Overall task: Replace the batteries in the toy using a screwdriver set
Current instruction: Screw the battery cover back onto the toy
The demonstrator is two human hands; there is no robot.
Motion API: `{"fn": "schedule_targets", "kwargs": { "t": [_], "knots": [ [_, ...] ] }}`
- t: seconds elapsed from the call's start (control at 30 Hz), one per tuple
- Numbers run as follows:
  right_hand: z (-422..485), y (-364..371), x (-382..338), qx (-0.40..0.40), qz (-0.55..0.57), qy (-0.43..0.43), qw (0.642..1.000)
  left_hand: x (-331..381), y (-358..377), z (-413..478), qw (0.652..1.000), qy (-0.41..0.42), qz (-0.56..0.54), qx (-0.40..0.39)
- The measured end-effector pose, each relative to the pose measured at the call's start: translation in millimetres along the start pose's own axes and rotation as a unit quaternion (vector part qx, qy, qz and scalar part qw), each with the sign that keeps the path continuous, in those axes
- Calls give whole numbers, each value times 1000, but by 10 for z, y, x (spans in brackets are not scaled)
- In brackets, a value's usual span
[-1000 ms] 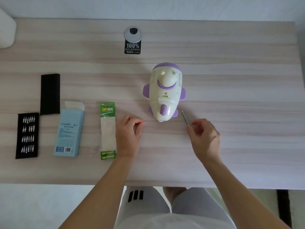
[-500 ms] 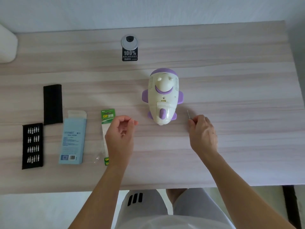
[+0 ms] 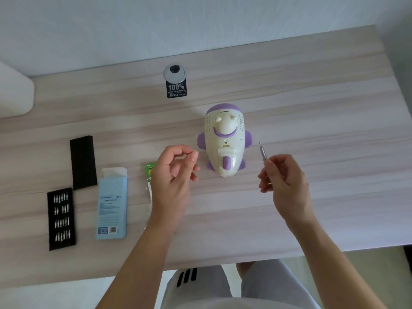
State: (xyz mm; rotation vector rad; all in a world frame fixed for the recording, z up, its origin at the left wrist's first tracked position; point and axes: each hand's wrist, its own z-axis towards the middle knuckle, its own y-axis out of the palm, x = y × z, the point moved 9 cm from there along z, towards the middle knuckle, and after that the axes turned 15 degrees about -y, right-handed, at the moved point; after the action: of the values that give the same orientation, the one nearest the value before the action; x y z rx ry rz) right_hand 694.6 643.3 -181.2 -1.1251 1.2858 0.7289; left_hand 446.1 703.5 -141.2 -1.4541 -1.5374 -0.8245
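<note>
Head view: screwdriver [image 3: 262,152] raised, hatch screw [image 3: 226,142] not yet touched.
Toy [image 3: 225,141] lies mid-frame on the surface [image 3: 323,130]. Right hand [image 3: 287,184] fingers pinch the screwdriver just right of it. Left hand [image 3: 174,177] fingers are loosely curled just left of it, nothing visible in them. Steady the toy with the left hand and seat the tip square before turning.

A pale wood-grain surface [image 3: 312,108] meets a white wall [image 3: 200,23]. Near its far edge sits a round silver grommet [image 3: 175,72], with a black "100%" sticker [image 3: 176,89] touching it. A white rounded object [image 3: 13,94] lies at the left edge.
</note>
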Motion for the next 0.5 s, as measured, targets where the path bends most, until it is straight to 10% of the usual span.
{"fn": "schedule_targets", "kwargs": {
  "t": [0.5],
  "knots": [
    [450,355,-253,4,231,-37,972,200,440,90,990,101,97,31]
  ]
}}
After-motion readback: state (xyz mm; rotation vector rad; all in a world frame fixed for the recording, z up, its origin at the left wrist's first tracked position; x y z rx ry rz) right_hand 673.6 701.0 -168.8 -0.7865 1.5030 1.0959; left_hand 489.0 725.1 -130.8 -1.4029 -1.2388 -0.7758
